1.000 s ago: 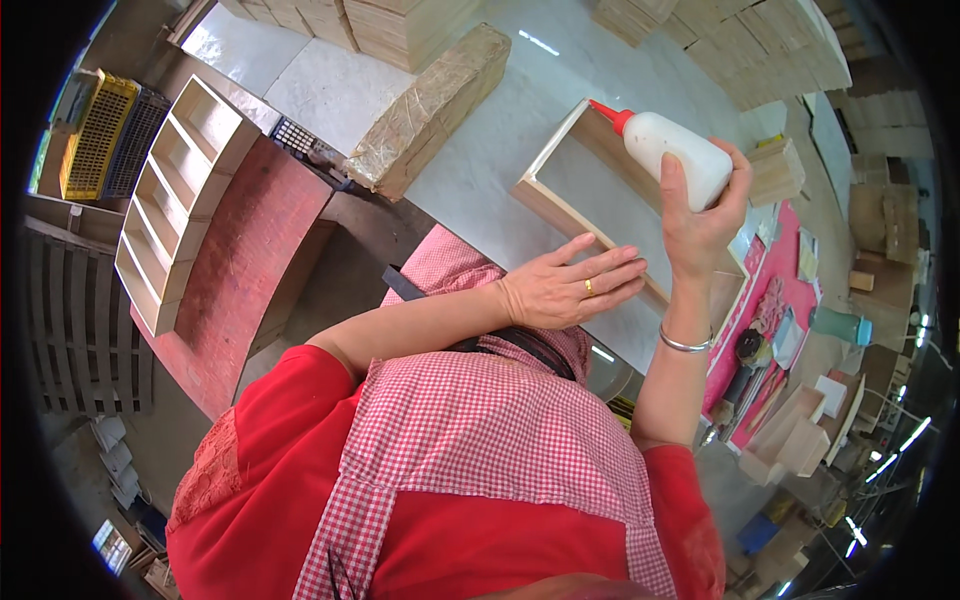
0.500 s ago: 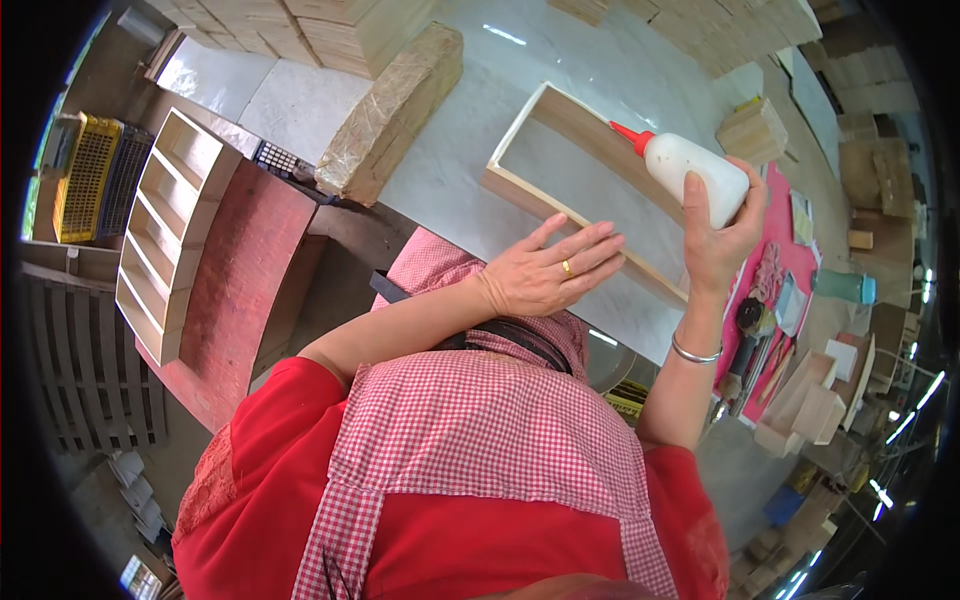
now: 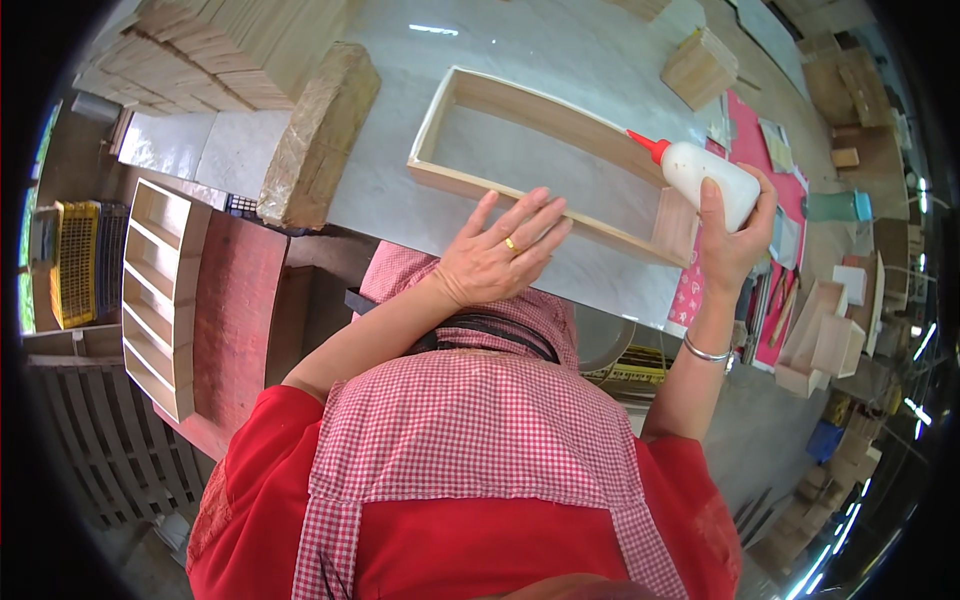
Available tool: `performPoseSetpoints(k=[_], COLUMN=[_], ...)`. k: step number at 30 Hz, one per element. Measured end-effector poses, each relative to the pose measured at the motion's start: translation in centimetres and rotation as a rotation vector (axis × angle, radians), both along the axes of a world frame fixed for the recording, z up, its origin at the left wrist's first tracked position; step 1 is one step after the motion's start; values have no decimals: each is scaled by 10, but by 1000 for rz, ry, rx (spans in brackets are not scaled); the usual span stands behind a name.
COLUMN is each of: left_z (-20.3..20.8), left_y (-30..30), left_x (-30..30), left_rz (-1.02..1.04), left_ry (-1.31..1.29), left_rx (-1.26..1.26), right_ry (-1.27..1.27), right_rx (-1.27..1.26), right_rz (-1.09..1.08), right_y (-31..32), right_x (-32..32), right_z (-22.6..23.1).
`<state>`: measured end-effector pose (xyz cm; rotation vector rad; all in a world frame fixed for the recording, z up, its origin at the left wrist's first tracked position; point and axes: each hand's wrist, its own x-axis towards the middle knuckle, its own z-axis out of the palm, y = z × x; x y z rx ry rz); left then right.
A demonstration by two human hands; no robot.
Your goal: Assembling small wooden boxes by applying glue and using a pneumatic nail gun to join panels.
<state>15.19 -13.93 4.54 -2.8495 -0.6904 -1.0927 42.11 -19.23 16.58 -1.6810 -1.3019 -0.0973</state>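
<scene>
My right hand [image 3: 738, 225] is wrapped round a white glue bottle [image 3: 708, 180] with a red nozzle, tilted so its tip points left. The tip is over the far long side of a rectangular wooden frame [image 3: 535, 198], near the right end; whether it touches the wood I cannot tell. A whitish line shows along the frame's far and left rims. The grey tabletop shows through its middle. Fingers outstretched, my left hand [image 3: 505, 247] lies open against the near long side, holding nothing.
A long bundle wrapped in brown tape [image 3: 318, 135] lies left of the frame, before tall stacks of wooden boards [image 3: 215, 60]. A wooden tray with compartments [image 3: 160, 300] rests on a red surface [image 3: 235, 315]. Pink sheeting with tools [image 3: 755, 130] and a greenish bottle [image 3: 838, 206] lie right.
The whole view has shifted, and most table things appear farther left. Against the frame, the glue bottle's nozzle has moved rightward along the far side. My left hand remains spread at the near side.
</scene>
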Motion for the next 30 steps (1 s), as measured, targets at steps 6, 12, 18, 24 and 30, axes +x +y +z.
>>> performPoseSetpoints(k=[6,12,18,24,30], left_z=[0,-1,-3,-3,-3], left_y=[0,0,1,0,0], left_x=[0,0,-1,0,1], left_rz=[-1,3,-2,5,-1], left_ry=[13,11,0,-9,-7], left_rx=[7,-6,-6,2,0], right_ry=[14,-22,-64,66,-17], right_rx=[-4,-17,3,-34,-34], right_rz=[-84,-167,-221,-266,-226], right_y=[-27,-51,-67,-75,-92], right_x=[17,46,62,55,52], right_z=[3,-1,-4,3,3])
